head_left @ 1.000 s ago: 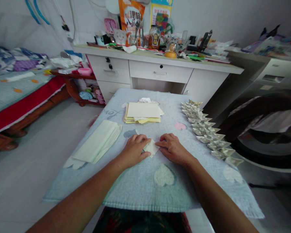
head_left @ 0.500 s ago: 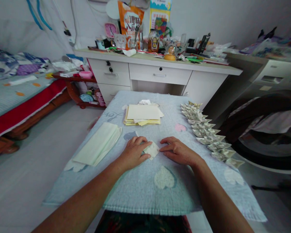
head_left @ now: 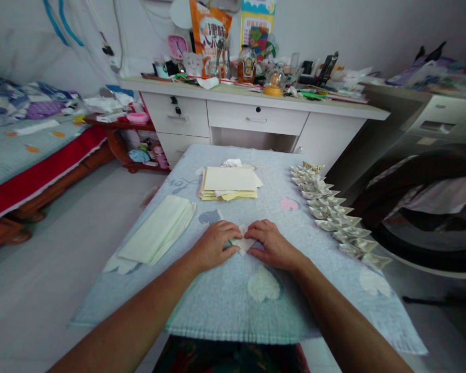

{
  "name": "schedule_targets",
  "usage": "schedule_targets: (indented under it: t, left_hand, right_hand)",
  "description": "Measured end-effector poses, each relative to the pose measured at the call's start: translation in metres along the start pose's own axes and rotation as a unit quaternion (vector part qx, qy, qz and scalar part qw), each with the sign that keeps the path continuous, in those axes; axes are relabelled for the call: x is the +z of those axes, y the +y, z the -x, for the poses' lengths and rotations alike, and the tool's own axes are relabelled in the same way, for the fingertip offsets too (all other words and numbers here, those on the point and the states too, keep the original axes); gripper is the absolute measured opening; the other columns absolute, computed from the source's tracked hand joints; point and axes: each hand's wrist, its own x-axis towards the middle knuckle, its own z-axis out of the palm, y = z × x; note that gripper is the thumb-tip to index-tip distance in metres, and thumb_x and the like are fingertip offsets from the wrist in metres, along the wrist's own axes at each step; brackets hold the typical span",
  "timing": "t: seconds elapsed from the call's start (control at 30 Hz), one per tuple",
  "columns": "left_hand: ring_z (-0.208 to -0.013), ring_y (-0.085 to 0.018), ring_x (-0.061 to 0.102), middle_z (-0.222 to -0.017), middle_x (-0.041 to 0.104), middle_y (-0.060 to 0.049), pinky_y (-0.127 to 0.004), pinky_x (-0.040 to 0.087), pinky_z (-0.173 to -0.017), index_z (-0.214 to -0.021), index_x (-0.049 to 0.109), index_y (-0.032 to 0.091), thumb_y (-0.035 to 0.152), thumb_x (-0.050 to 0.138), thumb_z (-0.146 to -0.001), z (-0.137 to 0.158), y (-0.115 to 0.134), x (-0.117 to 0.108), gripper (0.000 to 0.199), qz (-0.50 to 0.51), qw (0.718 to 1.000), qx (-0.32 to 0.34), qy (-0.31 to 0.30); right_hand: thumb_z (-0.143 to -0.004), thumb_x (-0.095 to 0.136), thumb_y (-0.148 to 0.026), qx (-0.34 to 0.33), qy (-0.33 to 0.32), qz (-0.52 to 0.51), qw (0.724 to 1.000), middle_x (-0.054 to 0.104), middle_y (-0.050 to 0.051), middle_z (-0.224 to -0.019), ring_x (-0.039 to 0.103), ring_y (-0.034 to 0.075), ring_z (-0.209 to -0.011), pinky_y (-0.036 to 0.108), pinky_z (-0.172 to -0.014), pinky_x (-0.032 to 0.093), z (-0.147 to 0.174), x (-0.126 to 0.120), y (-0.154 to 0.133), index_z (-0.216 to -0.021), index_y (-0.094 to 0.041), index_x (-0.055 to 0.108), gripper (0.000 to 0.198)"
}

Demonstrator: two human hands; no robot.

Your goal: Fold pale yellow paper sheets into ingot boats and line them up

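Observation:
A small folded pale paper piece [head_left: 242,244] lies on the light blue towel-covered table [head_left: 225,305], in the middle. My left hand [head_left: 215,243] presses on its left side with the fingers over it. My right hand [head_left: 271,243] holds its right side, fingertips pinching the paper's edge. Most of the piece is hidden under both hands. Behind them sits a stack of cream and yellow sheets [head_left: 229,183]. A row of several folded paper shapes [head_left: 334,217] runs along the table's right edge.
A second pile of pale sheets [head_left: 157,230] lies at the left of the table. A white desk [head_left: 256,111] crowded with clutter stands behind. A bed [head_left: 19,150] is at the left, dark fabric over furniture [head_left: 423,197] at the right.
My right hand has slid left onto the folded paper, closing the gap with my left hand. The paper is now more covered. My left hand has barely moved.

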Motion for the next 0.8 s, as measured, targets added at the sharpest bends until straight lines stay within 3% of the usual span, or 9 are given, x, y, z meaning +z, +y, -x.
schedule_targets:
  t: [0.2,0.43,0.6,0.8]
  left_hand:
    - [-0.108,-0.023,0.053,-0.112,0.063,-0.005,-0.038,0.040,-0.097,-0.108,0.062,0.022,0.022,0.071,-0.072,0.002,0.001,-0.009,0.038,0.013,0.999,0.019,-0.022]
    - [-0.103,-0.020,0.058,-0.106,0.067,-0.005,-0.036,0.043,-0.095,-0.103,0.065,0.022,0.024,0.063,-0.082,0.002,-0.001,-0.004,0.022,0.005,1.000,0.028,0.006]
    - [-0.104,-0.020,0.058,-0.110,0.066,-0.007,-0.037,0.044,-0.094,-0.104,0.067,0.021,0.024,0.061,-0.084,0.004,0.000,-0.001,0.021,-0.028,0.998,0.036,0.037]
    - [-0.087,-0.018,0.059,-0.086,0.067,-0.005,-0.032,0.046,-0.080,-0.090,0.068,0.019,0.023,0.049,-0.092,0.002,0.002,0.002,0.020,-0.074,0.996,0.045,0.036]
  right_hand:
    - [-0.086,0.064,-0.025,-0.019,0.020,0.002,1.000,0.063,0.006,-0.104,0.052,0.021,-0.097,0.037,-0.087,0.037,0.001,0.002,0.006,-0.101,-0.022,0.066,0.016]
    - [-0.091,0.056,-0.027,-0.037,0.049,0.005,0.998,0.065,0.006,-0.100,0.055,0.019,-0.095,0.036,-0.087,0.039,0.000,0.005,0.008,-0.093,-0.022,0.070,0.014]
    - [-0.093,0.051,-0.022,-0.027,0.063,-0.013,0.998,0.066,0.007,-0.095,0.057,0.019,-0.092,0.034,-0.084,0.041,-0.002,0.007,0.009,-0.091,-0.020,0.067,0.016]
    - [-0.088,0.055,-0.020,-0.006,0.095,-0.025,0.995,0.063,0.007,-0.095,0.054,0.020,-0.091,0.034,-0.082,0.040,0.000,0.010,0.004,-0.094,-0.019,0.062,0.009]
